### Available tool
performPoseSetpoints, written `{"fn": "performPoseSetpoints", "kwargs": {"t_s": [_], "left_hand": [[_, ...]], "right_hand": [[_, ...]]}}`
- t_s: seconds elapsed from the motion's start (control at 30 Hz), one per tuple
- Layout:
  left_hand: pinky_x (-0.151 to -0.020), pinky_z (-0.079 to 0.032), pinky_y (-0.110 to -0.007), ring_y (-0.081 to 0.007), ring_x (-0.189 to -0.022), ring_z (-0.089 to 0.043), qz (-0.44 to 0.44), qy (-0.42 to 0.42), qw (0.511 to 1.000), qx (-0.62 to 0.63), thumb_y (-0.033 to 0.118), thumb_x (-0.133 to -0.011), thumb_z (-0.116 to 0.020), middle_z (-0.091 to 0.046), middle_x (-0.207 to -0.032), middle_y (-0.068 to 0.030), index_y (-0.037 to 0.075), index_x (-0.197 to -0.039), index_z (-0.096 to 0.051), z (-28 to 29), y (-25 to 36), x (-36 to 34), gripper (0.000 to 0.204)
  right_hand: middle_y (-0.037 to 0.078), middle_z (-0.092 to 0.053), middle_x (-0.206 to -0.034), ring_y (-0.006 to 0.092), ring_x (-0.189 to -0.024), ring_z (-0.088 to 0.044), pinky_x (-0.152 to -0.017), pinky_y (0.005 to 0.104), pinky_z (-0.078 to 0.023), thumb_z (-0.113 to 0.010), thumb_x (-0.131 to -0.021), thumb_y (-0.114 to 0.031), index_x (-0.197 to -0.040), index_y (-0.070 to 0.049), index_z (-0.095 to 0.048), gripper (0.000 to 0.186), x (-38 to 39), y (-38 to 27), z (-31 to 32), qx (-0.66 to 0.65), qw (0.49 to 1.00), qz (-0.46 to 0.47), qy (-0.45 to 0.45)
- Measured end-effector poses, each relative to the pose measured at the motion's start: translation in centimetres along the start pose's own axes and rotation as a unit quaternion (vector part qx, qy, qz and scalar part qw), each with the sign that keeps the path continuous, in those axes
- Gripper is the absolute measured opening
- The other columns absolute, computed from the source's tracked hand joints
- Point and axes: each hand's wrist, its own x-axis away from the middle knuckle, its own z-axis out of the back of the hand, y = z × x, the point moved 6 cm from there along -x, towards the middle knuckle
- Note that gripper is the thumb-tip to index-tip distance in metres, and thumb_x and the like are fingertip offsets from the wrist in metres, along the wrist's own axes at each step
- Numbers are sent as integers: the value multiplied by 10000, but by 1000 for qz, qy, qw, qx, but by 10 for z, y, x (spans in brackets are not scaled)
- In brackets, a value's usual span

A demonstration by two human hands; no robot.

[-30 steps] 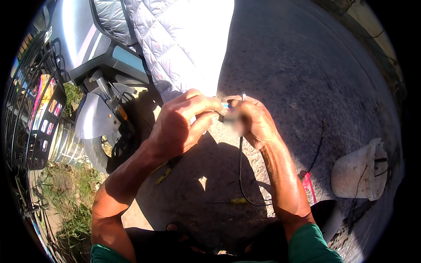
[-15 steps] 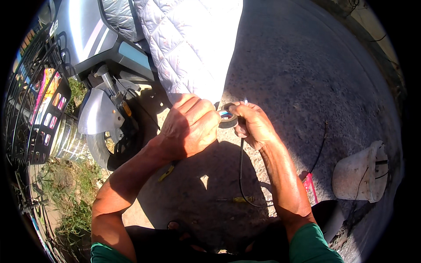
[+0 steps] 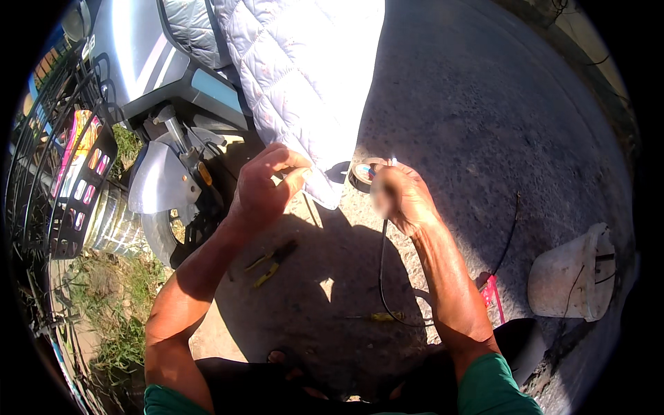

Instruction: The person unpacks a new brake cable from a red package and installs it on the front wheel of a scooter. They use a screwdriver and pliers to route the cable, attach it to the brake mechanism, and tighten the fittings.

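My right hand point(image 3: 404, 197) grips a roll of dark tape point(image 3: 360, 181) and a thin white-tipped black cable point(image 3: 383, 266), which hangs in a loop below it. My left hand point(image 3: 268, 183) is apart from it at the left, thumb and forefinger pinched before the white quilted cover point(image 3: 297, 83); whether anything is between them is too small to tell. Below my hands, yellow-handled pliers point(image 3: 273, 263) and a yellow-handled screwdriver point(image 3: 384, 316) lie on the ground.
A grey two-wheeler point(image 3: 135, 52) stands at upper left, its front fender point(image 3: 155, 180) low beside me, with a black wire basket point(image 3: 69, 200) at far left. A dirty white bucket point(image 3: 560, 277) and a pink item point(image 3: 491, 294) lie at right. Weeds point(image 3: 117, 311) grow at lower left.
My left hand has pulled away leftward from the tape roll and risen slightly, uncovering the pliers and quilt corner. My right hand still holds the roll, a little further right.
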Motion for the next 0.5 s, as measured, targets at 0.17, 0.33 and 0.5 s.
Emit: {"fn": "performPoseSetpoints", "kwargs": {"t_s": [0.17,0.33,0.5], "left_hand": [[-816,-494,-275,-123,-923,-616,196,-74,946,249,55,-902,-663,-681,-993,-94,-50,-1083,-648,-35,-8,10,210],[-717,-495,-256,-99,-837,-614,233,-28,921,312,95,-921,-659,-700,-946,-105,-68,-1070,-646,-49,-27,20,221],[-636,-481,-262,-73,-757,-584,229,-26,948,219,62,-893,-642,-688,-870,-82,-53,-1018,-652,-41,-24,16,171]], "right_hand": [[-52,-529,-642,21,-472,-378,-425,204,-264,-585,-928,-118,-895,-68,-657,94,-5,7,-7,15,999,40,19],[-57,-558,-695,7,-497,-369,-445,191,-270,-604,-931,-133,-955,-59,-659,95,-3,7,-18,43,996,79,22],[-44,-605,-761,0,-528,-397,-461,188,-287,-614,-928,-118,-1002,-51,-658,109,3,4,-28,70,993,91,17]]}}
